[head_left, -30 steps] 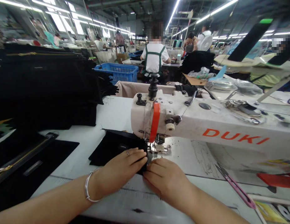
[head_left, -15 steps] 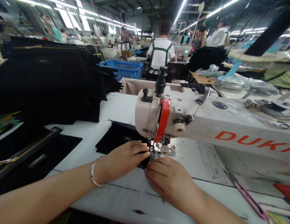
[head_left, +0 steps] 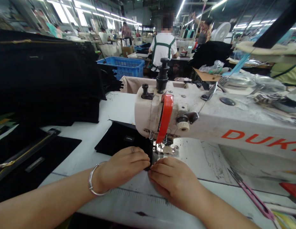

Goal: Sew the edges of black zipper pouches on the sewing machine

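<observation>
A black fabric panel (head_left: 116, 136) with a small label lies on the sewing machine's bed, its right edge by the presser foot (head_left: 168, 149). My left hand (head_left: 126, 163), with a silver bangle at the wrist, rests on the panel's near end, fingers drawn together at its edge. Beside it, just in front of the presser foot, my right hand (head_left: 174, 183) has its fingers closed on the panel's near corner. The fingertips of both hands nearly meet, and the cloth beneath them is mostly hidden. Above stands the white sewing machine (head_left: 197, 124) with a red lever guard (head_left: 165, 117).
Tall stacks of black fabric pieces (head_left: 47, 79) fill the left side. Nearer lies a black panel with a zipper (head_left: 59, 146). Pink thread snips (head_left: 252, 197) lie at the right. Beyond are a blue basket (head_left: 124, 66) and a seated person in a white shirt (head_left: 163, 47).
My left hand has slid back toward me from beside the presser foot, and its fingers have drawn together. My right hand stays about where it was. The view has shifted slightly.
</observation>
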The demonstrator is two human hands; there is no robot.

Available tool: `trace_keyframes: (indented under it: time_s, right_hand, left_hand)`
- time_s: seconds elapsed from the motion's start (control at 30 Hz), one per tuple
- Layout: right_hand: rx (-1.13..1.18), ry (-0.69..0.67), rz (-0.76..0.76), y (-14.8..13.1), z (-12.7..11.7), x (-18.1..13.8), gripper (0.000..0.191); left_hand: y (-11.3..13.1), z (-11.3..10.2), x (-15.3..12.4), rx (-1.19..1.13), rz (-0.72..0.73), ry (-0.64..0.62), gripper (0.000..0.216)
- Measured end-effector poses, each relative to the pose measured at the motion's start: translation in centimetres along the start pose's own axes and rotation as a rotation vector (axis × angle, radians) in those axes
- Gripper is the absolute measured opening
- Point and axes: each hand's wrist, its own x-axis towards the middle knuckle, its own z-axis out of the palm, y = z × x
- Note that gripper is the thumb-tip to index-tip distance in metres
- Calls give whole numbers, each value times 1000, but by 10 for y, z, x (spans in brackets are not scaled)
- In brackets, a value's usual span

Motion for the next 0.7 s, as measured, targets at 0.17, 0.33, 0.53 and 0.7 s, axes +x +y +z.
trace_keyframes:
  time_s: [0.17, 0.33, 0.53, 0.7]
  right_hand:
    - [25, 68, 67, 3, -2, -4, 16]
    - [-18, 85, 135, 5, 3, -3, 25]
    - [-69, 97, 208, 8, 6, 1, 29]
    - [-105, 54, 297, 10, 8, 4, 34]
  left_hand:
    - [-2, 3, -4, -15, -41, -50, 24]
    - [-5, 1, -2, -90, -93, -34, 23]
    - [-13, -3, 5, -140, -188, 13, 26]
    - [-27, -6, 18, -107, -160, 1, 24]
